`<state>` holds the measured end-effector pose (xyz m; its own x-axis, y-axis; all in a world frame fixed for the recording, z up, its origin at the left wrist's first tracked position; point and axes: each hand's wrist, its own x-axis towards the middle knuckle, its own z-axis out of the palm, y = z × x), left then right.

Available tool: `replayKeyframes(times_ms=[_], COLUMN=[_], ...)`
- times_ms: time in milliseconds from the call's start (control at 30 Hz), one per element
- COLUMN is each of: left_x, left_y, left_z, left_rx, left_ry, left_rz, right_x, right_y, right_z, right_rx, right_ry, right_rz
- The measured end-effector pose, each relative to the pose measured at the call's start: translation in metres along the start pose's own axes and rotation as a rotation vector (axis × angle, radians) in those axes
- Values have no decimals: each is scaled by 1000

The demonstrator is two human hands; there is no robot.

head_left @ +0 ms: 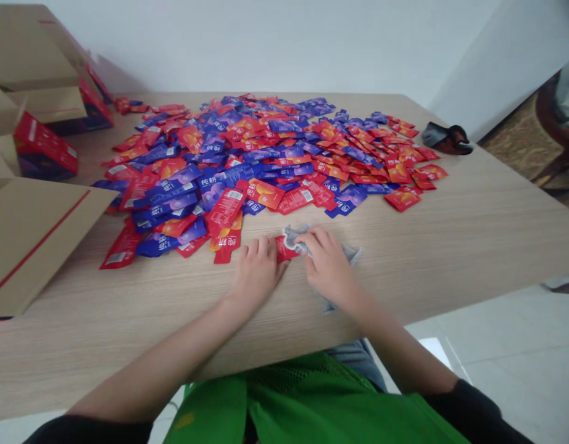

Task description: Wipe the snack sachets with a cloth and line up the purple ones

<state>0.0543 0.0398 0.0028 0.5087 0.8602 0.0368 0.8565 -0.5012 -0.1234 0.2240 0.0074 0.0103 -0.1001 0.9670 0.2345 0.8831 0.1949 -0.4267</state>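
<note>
Cloth of crumpled grey fabric with a pale edge (292, 237) is bunched in the right hand (328, 265), whose fingers are curled closed around it. One corner of it sticks out to the right of that grip, and another hangs out on the near side, toward the body. A small flat red packet (282, 250) lies on the wood-grain tabletop (451, 246) between the two hands, its right end touching the cloth. The left hand (259, 268) lies over the packet's other end, fingers bent and thumb along the near edge; how tightly it is closed, or whether it pinches or only presses, I cannot tell.

Just beyond the left hand, a red-and-orange packet with white characters (228, 243) lies at the near edge of a wide heap of red and blue-purple packets (247, 148), which spreads past both hands toward a plain white wall (284, 46). Well to the left of the left hand stand open cardboard boxes with red and purple printed outsides (46, 151). Far beyond the right hand, to its right, sits a dark glossy object (446, 139), too unclear to name. Behind both hands, against the body, is a bright green garment (303, 407).
</note>
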Motion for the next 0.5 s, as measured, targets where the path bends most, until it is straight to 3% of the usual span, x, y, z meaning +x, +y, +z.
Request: replayKeyframes(times_ms=[100,200,400,500], left_x=[3,8,32,60], left_y=[-3,-10,-46,-67], left_z=[-1,-5,-24,-26], left_rx=[11,5,-26,-178], left_ry=[-29,-59,-116,-100], left_rz=[17,46,277,274], right_x=[4,6,13,19], right_y=[3,28,72,81], right_z=[15,11,-20,-25], right_rx=[-201,-232,-28,-135], right_ry=[-92,-82,122,-53], right_rz=[108,230,216,169])
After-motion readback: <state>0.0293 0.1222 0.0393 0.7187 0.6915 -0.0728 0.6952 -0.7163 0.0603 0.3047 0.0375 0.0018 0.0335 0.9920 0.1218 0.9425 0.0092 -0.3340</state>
